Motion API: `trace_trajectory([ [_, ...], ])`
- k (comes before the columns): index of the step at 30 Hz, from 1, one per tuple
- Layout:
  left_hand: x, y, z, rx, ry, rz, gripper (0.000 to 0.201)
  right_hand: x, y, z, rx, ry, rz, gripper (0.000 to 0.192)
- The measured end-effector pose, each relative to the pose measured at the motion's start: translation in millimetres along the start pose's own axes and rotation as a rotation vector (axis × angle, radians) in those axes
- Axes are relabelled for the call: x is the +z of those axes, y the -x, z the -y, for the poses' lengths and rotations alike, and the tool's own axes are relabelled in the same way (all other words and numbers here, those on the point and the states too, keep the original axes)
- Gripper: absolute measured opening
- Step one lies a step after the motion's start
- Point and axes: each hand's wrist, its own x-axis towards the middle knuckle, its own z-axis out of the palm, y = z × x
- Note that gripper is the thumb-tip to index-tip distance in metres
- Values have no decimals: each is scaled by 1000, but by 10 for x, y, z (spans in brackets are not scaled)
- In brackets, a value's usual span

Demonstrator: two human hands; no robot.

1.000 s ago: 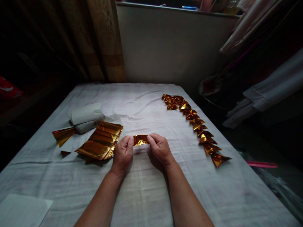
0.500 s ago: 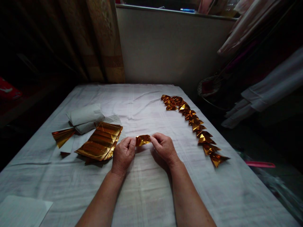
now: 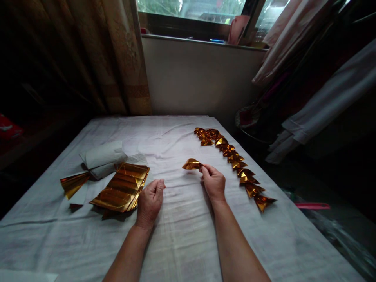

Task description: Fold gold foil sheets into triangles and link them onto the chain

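Note:
Between the thumb and fingers of my right hand [image 3: 214,182] is one end of a folded gold paper ingot [image 3: 191,164], its other end pointing left above the cloth. My left hand [image 3: 150,201] is closed with the thumb on top, and nothing shows in it. Just beside it lies a stack of gold foil paper sheets [image 3: 122,188], slightly fanned. Beyond my right hand a row of finished folded gold ingots [image 3: 236,158] runs along the right side of the table, bunched at its far end.
Crumpled white paper [image 3: 102,156] and a loose gold sheet [image 3: 75,184] lie at the left of the cloth-covered table [image 3: 176,243]. A curtain [image 3: 129,58] and a window wall [image 3: 194,78] stand behind. Clothes [image 3: 317,105] hang at the right, above a pink handle [image 3: 313,206].
My left hand has let go of the gold ingot and drawn slightly back. My right hand has carried the ingot rightward and away. The view has tilted up, showing more window.

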Motion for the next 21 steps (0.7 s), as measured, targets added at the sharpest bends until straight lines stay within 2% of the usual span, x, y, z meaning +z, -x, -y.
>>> trace_trajectory([
  [3, 7, -3, 8, 7, 5, 3, 43, -39, -313, -33, 26, 94, -126, 37],
  [9, 21, -1, 30, -1, 1, 16, 41, 12, -880, -136, 72, 172, -194, 35],
  [21, 43, 7, 66, -5, -7, 35, 37, 83, -1188, -345, 83, 311, -236, 48],
])
